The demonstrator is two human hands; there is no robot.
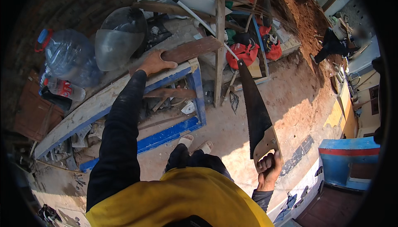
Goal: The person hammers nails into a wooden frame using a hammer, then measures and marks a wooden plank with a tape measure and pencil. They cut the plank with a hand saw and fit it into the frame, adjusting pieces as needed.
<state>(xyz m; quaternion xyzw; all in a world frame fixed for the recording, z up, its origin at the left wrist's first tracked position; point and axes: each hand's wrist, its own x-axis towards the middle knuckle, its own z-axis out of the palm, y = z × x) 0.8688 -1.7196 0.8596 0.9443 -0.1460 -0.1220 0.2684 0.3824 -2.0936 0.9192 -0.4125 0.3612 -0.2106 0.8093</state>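
My left hand [155,62] grips a brown wooden plank [192,48] near its left part, with the thumb along its near edge. The plank lies on the top rail of an old wooden frame [97,96] painted white and blue, and its right end juts past the frame's corner. In my right hand [269,169] is the wooden handle of a handsaw [253,109], fingers wrapped through the grip. The dark blade points up and away, its toothed edge to the left. Saw and plank are apart, with the blade right of the plank's end.
A large clear water bottle [68,53], a smaller bottle [68,89] and a helmet with visor [118,40] sit at the left. An upright wooden post [219,11] stands by the plank's end. Red bags [243,55] lie beyond the saw tip. A blue cabinet [348,156] is at right.
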